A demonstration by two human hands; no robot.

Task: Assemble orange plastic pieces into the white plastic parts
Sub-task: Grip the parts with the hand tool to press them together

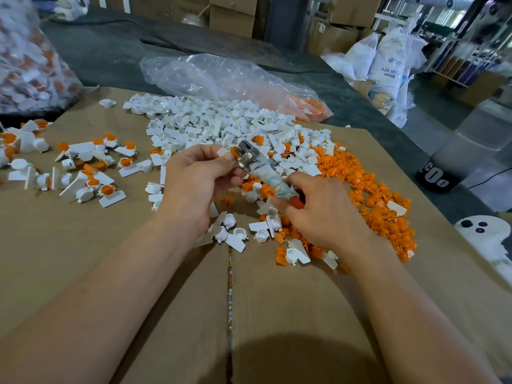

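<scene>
My left hand (196,178) pinches a white plastic part (225,151) with an orange piece (235,152) at its fingertips. My right hand (318,209) grips the cloth-wrapped handle of a metal-headed tool (266,170). The tool's metal head (248,155) presses against the orange piece. A heap of loose white parts (221,123) lies just beyond my hands. Loose orange pieces (368,200) spread out to the right. Assembled white parts with orange inserts (83,167) are scattered on the left.
Everything lies on flat brown cardboard (166,314). A clear plastic bag (221,76) holding some orange pieces lies behind the heap. A bag of assembled parts (27,62) stands at the far left. White sacks (388,62) and cartons stand at the back right.
</scene>
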